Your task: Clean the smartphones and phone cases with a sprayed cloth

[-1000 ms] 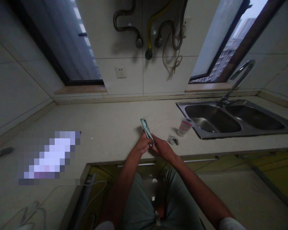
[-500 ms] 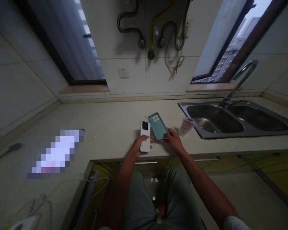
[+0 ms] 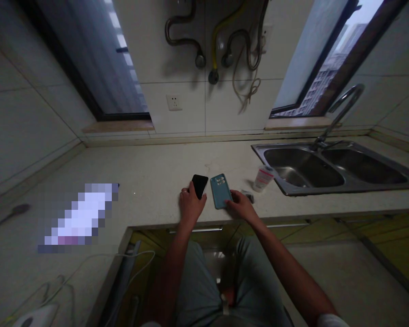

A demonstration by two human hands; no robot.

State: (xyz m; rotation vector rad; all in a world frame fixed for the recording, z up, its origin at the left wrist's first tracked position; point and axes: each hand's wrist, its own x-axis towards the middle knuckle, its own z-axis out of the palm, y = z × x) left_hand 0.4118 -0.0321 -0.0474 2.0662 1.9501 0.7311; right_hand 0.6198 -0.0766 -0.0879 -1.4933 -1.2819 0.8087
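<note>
My left hand (image 3: 192,202) is closed around a phone (image 3: 200,185), whose black screen side now faces up; the fingers cover its lower part. Just to the right, my right hand (image 3: 241,205) grips a teal phone case (image 3: 221,193) by its lower right edge, with the camera cutouts at the far end. Phone and case are close together but apart, over the counter. A small dark object (image 3: 248,196) lies beside my right hand, too blurred to name. Behind that hand a clear plastic cup (image 3: 263,178) with pink-red markings leans on its side or tilts.
The pale counter (image 3: 150,181) runs to a tiled wall. A double steel sink (image 3: 303,169) with a faucet (image 3: 344,106) is at the right. On the left lie a pixelated bright screen (image 3: 82,215) and a white cable (image 3: 98,255). Drawers sit below the counter's front edge.
My left hand has turned the phone from its white back to its black screen side. My right hand has lowered the case slightly and turned it more upright in view.
</note>
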